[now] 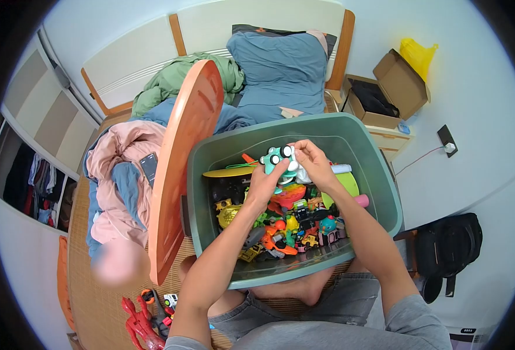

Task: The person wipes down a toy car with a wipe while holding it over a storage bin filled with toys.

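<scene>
A teal and white toy vehicle (273, 160) with black wheels is held over a large green bin (292, 279). My left hand (266, 181) is closed round its lower left side. My right hand (313, 163) grips its white right part, fingertips pressed together near the top. Beneath both hands, many small toys lie in the bin, among them a yellow ball-like toy (228, 216), a blue round toy (328, 225) and an orange toy (271, 240). A pink cylinder (361, 200) rests near the right wall.
An orange lid (181, 169) stands upright against the bin's left side. A red figure (140, 326) and other toys lie on the mat at lower left. Behind are bedding (280, 76) and a cardboard box (380, 119). A phone (149, 168) rests on pink cloth.
</scene>
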Available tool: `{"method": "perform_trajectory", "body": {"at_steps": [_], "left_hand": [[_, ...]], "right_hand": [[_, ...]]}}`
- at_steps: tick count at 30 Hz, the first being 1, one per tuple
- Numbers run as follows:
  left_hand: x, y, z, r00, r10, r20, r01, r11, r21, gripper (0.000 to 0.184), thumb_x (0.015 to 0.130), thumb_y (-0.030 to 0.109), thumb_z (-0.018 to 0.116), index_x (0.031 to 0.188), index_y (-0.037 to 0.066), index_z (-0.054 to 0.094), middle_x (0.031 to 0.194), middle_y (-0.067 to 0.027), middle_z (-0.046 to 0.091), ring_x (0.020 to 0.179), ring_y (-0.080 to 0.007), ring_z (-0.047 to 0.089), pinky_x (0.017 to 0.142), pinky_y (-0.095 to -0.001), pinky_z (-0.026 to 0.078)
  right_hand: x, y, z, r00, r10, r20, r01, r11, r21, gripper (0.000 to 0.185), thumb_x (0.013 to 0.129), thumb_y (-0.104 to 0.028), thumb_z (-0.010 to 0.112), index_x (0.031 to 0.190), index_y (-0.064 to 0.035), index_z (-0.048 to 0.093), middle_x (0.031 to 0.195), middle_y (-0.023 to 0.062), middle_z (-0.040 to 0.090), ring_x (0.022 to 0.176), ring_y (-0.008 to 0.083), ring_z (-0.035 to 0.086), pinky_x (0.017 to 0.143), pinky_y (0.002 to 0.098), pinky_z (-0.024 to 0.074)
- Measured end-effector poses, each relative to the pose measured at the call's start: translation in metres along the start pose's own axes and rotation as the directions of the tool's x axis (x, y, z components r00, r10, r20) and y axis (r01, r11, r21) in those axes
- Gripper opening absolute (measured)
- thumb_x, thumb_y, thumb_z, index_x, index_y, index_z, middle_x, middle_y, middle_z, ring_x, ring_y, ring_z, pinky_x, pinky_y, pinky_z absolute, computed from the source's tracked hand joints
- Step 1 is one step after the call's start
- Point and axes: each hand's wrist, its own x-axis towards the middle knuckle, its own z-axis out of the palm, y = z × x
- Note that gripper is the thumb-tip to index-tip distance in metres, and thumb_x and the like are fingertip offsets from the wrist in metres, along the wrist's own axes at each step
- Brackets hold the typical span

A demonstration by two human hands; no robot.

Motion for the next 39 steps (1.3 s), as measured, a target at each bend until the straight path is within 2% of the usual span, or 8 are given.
{"method": "perform_trajectory", "body": {"at_steps": [2, 8, 10, 17, 19, 24, 30, 39], "left_hand": [[0.001, -0.003, -0.003, 1.000, 0.005, 0.013, -0.005, 0.999, -0.035, 0.041, 0.086, 0.038, 0.072, 0.107, 0.005, 0.062, 0.093, -0.0010, 0.065, 0.078, -0.0082, 0.059, 0.060, -0.0271, 0.048], [0.004, -0.010, -0.002, 0.989, 0.145, 0.043, -0.148, 0.984, 0.101, 0.045, 0.086, 0.040, 0.071, 0.111, 0.004, 0.059, 0.097, -0.0014, 0.063, 0.082, -0.0097, 0.060, 0.062, -0.0260, 0.047], [0.005, -0.010, -0.002, 0.990, 0.136, 0.031, -0.139, 0.985, 0.102, 0.049, 0.084, 0.033, 0.073, 0.115, -0.001, 0.057, 0.106, -0.0081, 0.065, 0.095, -0.0156, 0.061, 0.083, -0.0302, 0.048], [0.006, -0.011, -0.001, 0.989, 0.148, 0.025, -0.150, 0.979, 0.139, 0.050, 0.085, 0.033, 0.073, 0.117, -0.001, 0.056, 0.106, -0.0079, 0.064, 0.095, -0.0150, 0.061, 0.083, -0.0303, 0.048], [0.005, -0.008, -0.001, 0.990, 0.134, 0.048, -0.136, 0.989, 0.049, 0.045, 0.087, 0.039, 0.070, 0.113, 0.005, 0.058, 0.099, -0.0016, 0.063, 0.083, -0.0098, 0.060, 0.061, -0.0266, 0.048], [0.006, -0.010, -0.002, 0.991, 0.122, 0.045, -0.124, 0.992, 0.034, 0.043, 0.087, 0.037, 0.070, 0.112, 0.004, 0.057, 0.098, -0.0015, 0.063, 0.083, -0.0094, 0.060, 0.063, -0.0271, 0.048], [0.007, -0.015, 0.002, 0.950, 0.304, 0.070, -0.312, 0.919, 0.242, 0.041, 0.086, 0.028, 0.072, 0.111, 0.001, 0.055, 0.099, -0.0025, 0.060, 0.088, -0.0107, 0.057, 0.077, -0.0271, 0.048], [0.002, -0.005, 0.000, 0.992, 0.116, 0.053, -0.117, 0.993, 0.023, 0.050, 0.085, 0.034, 0.073, 0.116, 0.000, 0.055, 0.105, -0.0044, 0.062, 0.091, -0.0107, 0.060, 0.073, -0.0276, 0.050]], "right_hand": [[0.000, 0.000, -0.006, 0.987, 0.127, 0.094, -0.135, 0.988, 0.076, 0.021, 0.102, -0.020, 0.052, 0.114, -0.0026, 0.054, 0.104, 0.0014, 0.061, 0.092, 0.0069, 0.056, 0.080, 0.0225, 0.0457], [0.000, -0.006, 0.000, 0.989, 0.147, 0.025, -0.149, 0.981, 0.126, 0.024, 0.102, -0.021, 0.052, 0.116, -0.0020, 0.056, 0.104, 0.0025, 0.063, 0.093, 0.0068, 0.058, 0.080, 0.0234, 0.0482], [0.000, -0.008, 0.001, 0.988, 0.154, 0.016, -0.154, 0.978, 0.143, 0.023, 0.102, -0.019, 0.052, 0.116, -0.0014, 0.057, 0.103, 0.0025, 0.064, 0.091, 0.0069, 0.059, 0.080, 0.0238, 0.0489], [0.001, -0.009, -0.004, 0.975, 0.221, -0.003, -0.216, 0.958, 0.189, 0.017, 0.100, -0.013, 0.054, 0.112, -0.0017, 0.059, 0.100, 0.0018, 0.065, 0.089, 0.0063, 0.060, 0.078, 0.0226, 0.0494], [0.001, -0.009, -0.005, 0.974, 0.225, 0.031, -0.226, 0.952, 0.205, 0.016, 0.099, -0.013, 0.054, 0.111, -0.0025, 0.059, 0.100, 0.0014, 0.064, 0.089, 0.0059, 0.060, 0.077, 0.0220, 0.0496], [0.000, -0.005, -0.006, 0.979, 0.183, 0.086, -0.199, 0.949, 0.245, 0.011, 0.098, -0.011, 0.055, 0.106, -0.0042, 0.058, 0.097, 0.0007, 0.063, 0.086, 0.0055, 0.060, 0.075, 0.0213, 0.0498], [0.001, -0.010, -0.006, 0.963, 0.270, 0.007, -0.262, 0.930, 0.259, 0.011, 0.097, -0.011, 0.056, 0.107, -0.0043, 0.058, 0.098, 0.0006, 0.064, 0.087, 0.0057, 0.060, 0.076, 0.0222, 0.0503], [0.000, -0.011, -0.004, 0.972, 0.223, 0.080, -0.237, 0.930, 0.282, 0.014, 0.098, -0.013, 0.055, 0.110, -0.0044, 0.057, 0.098, 0.0008, 0.064, 0.086, 0.0055, 0.060, 0.074, 0.0222, 0.0498]]}}
